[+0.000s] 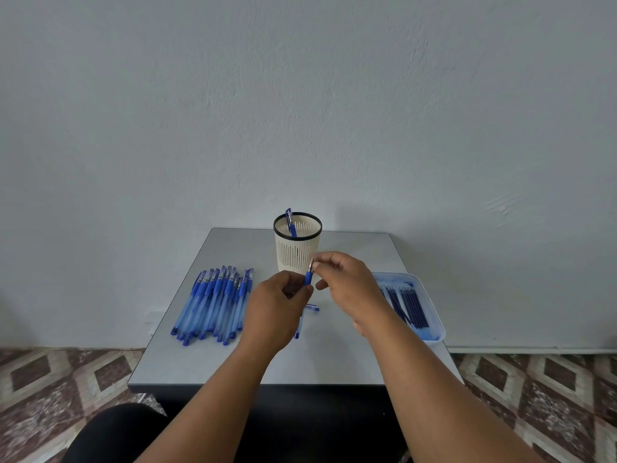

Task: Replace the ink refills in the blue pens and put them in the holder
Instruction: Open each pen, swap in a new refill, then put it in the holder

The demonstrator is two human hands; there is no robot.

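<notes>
Both forearms are bare from the bottom edge of the picture up to the wrists, with no sleeve, watch or bracelet showing on either. The left hand (278, 307) and the right hand (347, 282) wear no gloves. No ring can be made out, though the fingers are small here and partly hidden. Low at the left, a knee (117, 432) is covered in plain black cloth, probably trousers.

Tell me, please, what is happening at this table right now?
A person is working on a blue pen: the left hand grips its barrel while the right hand pinches the metal tip. One pen already stands in the holder. A pile of pens waits on the left, and refills lie in a tray on the right.
</notes>
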